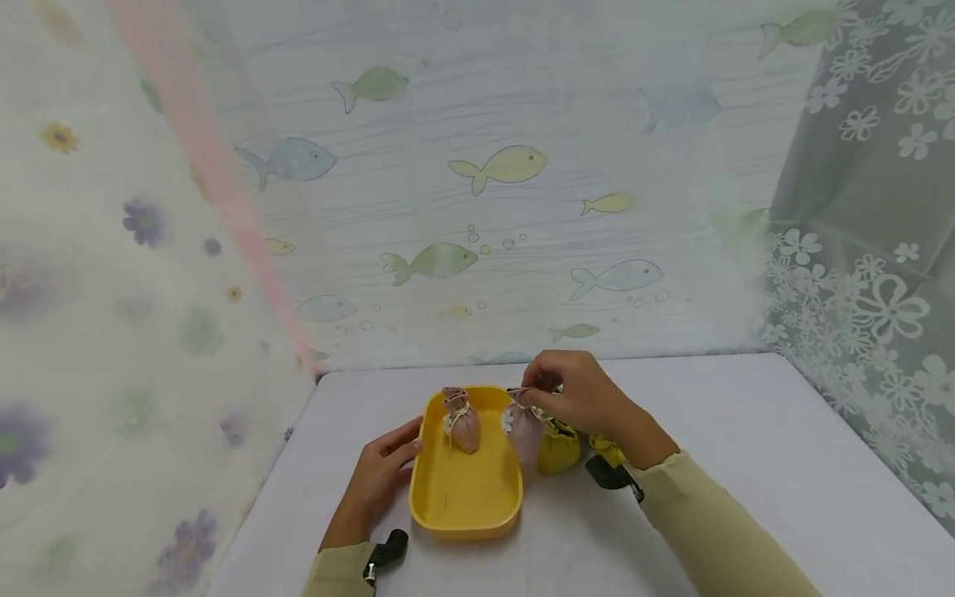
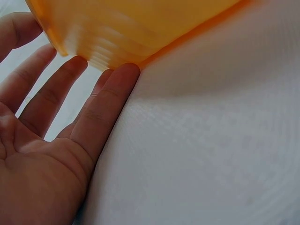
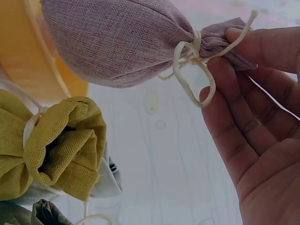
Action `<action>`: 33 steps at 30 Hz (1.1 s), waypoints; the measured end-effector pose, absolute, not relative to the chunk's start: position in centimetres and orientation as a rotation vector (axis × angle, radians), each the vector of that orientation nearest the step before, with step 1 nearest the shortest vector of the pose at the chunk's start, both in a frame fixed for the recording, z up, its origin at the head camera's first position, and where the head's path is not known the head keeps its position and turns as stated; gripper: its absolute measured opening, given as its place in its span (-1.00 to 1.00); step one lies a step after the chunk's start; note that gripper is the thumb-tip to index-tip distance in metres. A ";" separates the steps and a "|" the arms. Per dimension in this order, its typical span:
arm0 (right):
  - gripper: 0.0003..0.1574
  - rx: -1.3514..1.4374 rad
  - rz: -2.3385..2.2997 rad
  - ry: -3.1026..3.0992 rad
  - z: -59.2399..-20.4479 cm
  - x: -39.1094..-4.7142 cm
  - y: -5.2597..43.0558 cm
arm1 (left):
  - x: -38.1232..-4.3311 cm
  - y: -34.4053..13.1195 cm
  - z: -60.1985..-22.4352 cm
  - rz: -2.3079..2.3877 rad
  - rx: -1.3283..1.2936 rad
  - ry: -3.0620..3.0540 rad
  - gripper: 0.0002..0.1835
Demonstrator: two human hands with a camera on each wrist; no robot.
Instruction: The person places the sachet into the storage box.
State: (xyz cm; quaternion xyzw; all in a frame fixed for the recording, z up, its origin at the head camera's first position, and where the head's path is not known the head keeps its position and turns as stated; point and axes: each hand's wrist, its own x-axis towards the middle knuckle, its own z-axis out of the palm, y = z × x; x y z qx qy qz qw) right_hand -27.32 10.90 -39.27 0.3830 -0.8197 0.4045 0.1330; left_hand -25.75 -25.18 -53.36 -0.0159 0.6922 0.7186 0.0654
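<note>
My right hand [image 1: 578,394] pinches the gathered neck of a mauve drawstring pouch [image 3: 117,42] between thumb and fingers. In the head view this pouch hangs at the right rim of a yellow tray [image 1: 466,524]. Its cream cord is tied in a loop at the neck. A second mauve pouch [image 1: 464,424], with a small white flower, lies inside the tray near the far end. At the tray's left side, the fingertips of my left hand [image 1: 380,473] touch the outer wall, fingers fairly straight, as the left wrist view shows.
Right of the tray sits a mustard-yellow pouch [image 1: 558,452], with another yellow pouch [image 1: 606,449] partly behind my right wrist. In the right wrist view, grey cloth [image 3: 110,178] shows beside the yellow pouch. A fish-patterned curtain [image 1: 448,207] hangs behind the white table [image 1: 716,431].
</note>
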 end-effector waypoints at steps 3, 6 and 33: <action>-0.84 1.129 1.161 -2.369 -39.2 -27.7 10.5 | -25.8 -25.3 -53.4 2.160 -0.057 2.096 -0.43; -0.85 1.116 1.137 -2.363 -39.2 -28.1 10.0 | -25.8 -25.3 -53.3 2.162 -0.058 2.107 -0.45; -0.90 0.970 1.190 -2.400 -40.9 -31.2 7.2 | -26.2 -25.4 -53.3 2.159 -0.055 2.101 -0.48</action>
